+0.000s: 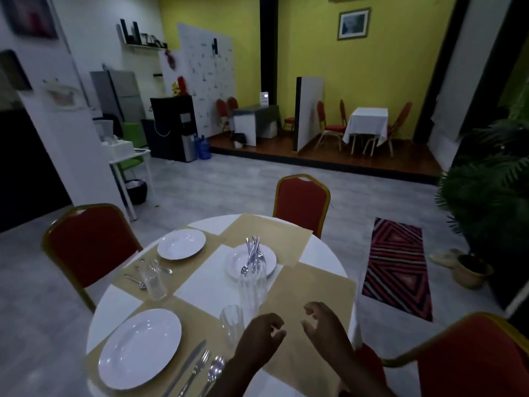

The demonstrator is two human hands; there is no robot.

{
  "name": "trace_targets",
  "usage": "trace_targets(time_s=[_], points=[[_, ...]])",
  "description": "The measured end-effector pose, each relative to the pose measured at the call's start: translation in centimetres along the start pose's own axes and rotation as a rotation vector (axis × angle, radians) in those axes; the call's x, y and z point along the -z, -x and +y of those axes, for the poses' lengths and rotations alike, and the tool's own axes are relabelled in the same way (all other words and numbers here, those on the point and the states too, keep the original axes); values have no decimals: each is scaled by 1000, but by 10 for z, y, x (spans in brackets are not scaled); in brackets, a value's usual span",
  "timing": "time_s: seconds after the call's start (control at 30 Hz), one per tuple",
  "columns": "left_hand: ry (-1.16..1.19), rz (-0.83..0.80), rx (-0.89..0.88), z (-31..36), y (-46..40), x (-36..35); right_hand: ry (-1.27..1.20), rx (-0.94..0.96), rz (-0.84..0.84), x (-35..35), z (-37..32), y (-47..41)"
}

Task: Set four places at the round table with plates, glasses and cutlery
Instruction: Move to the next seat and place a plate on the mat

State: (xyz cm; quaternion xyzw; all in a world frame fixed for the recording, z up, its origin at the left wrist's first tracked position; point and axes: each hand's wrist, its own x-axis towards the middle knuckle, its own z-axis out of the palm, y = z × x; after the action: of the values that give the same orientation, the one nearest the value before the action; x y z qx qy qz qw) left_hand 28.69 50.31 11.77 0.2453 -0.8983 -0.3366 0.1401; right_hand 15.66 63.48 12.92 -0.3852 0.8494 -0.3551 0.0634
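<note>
The round white table carries tan placemats. A white plate lies at the near left with a knife, fork and spoon to its right and a glass above them. At the far left sits another plate with a glass and small cutlery. In the middle, stacked plates hold loose cutlery, with stacked glasses in front. My left hand and my right hand hover over the near right placemat, fingers loosely curled, holding nothing.
Red chairs with gold frames stand at the left, far side and near right. A striped rug lies on the floor to the right, beside potted plants. Grey floor stretches beyond the table.
</note>
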Motion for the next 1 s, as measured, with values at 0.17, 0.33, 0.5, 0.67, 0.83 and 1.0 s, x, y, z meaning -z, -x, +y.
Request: trace_targets(time_s=[0.17, 0.33, 0.5, 0.67, 0.83, 1.0], points=[[-10, -61, -8, -17, -56, -10, -9, -18, 21, -5, 21, -58], [38, -54, 14, -19, -99, -17, -19, -36, 1, -13, 41, -101], [63, 16, 89, -15, -136, -13, -62, 7, -62, -18, 53, -151], [68, 94, 175, -19, -183, 11, -93, 14, -137, -26, 63, -220], [10, 167, 253, -48, -229, 48, -127, -17, -175, -49, 66, -272], [-40, 168, 355, -92, -265, 73, -98, -29, -202, -81, 56, -313]])
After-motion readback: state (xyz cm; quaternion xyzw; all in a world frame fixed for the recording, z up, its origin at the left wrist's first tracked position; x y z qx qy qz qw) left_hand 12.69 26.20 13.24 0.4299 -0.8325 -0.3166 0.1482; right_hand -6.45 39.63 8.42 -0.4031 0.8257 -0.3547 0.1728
